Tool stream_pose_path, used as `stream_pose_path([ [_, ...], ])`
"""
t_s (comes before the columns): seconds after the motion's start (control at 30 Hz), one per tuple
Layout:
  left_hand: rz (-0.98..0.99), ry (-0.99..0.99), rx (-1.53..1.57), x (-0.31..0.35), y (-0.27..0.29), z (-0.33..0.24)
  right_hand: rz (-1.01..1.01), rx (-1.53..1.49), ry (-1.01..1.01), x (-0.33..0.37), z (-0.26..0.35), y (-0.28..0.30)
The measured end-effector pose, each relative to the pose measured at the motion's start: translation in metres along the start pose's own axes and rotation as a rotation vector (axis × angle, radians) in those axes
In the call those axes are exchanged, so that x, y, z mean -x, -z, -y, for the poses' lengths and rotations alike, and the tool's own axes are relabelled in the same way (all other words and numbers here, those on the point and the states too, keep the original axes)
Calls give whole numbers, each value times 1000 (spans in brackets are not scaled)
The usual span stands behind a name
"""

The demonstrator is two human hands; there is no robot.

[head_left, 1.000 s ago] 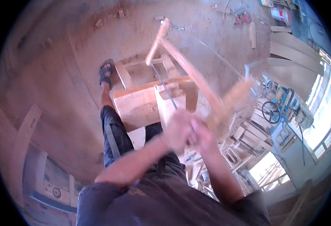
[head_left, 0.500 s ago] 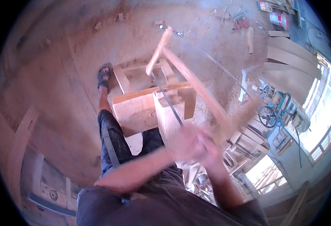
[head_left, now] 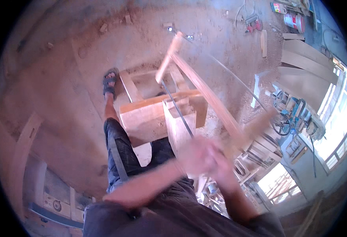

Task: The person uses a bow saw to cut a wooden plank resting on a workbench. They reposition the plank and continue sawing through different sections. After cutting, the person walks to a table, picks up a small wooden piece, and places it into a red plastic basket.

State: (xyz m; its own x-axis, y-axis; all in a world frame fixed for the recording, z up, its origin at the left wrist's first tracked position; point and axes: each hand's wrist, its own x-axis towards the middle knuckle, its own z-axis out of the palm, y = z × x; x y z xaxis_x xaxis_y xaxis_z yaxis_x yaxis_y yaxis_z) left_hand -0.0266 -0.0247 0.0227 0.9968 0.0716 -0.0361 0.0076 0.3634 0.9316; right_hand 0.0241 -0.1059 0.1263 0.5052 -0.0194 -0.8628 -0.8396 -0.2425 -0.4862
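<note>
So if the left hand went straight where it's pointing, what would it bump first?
Most likely the right hand, close beside the left hand at the near end of the frame saw; blur makes depth unsure.

The one view looks steeply down from the person's head, through the left of two side-by-side fisheye cameras, facing ahead over the dark cloth shirt (head_left: pixel 181 221) along the lower edge. The bare, motion-blurred hands (head_left: pixel 199 156) lie near, just below centre; the dusty brown floor (head_left: pixel 63 87) spreads farther off, and the bright barred window (head_left: pixel 342 114) bends along the right rim.
</note>
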Motion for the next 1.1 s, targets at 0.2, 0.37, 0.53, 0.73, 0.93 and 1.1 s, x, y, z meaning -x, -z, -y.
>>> stream_pose_path([
  [0.2,-7,154,119,-37,55,24,73,-113,-51,-86,0,-20],
  [0.37,-152,-10,24,-1,-15,-81,44,37,-59,46,44,2],
  [0.53,40,164,13,-24,33,31,82,-148,-57,-61,-4,-17],
  [0.73,-51,246,142,-35,47,24,94,-155,-102,-90,12,-29],
  [0.93,39,81,15,-13,1,-59,48,144,16,51,46,9],
  [1.1,-71,33,-128,-24,65,58,-29,-53,-37,-98,-2,-41],
])
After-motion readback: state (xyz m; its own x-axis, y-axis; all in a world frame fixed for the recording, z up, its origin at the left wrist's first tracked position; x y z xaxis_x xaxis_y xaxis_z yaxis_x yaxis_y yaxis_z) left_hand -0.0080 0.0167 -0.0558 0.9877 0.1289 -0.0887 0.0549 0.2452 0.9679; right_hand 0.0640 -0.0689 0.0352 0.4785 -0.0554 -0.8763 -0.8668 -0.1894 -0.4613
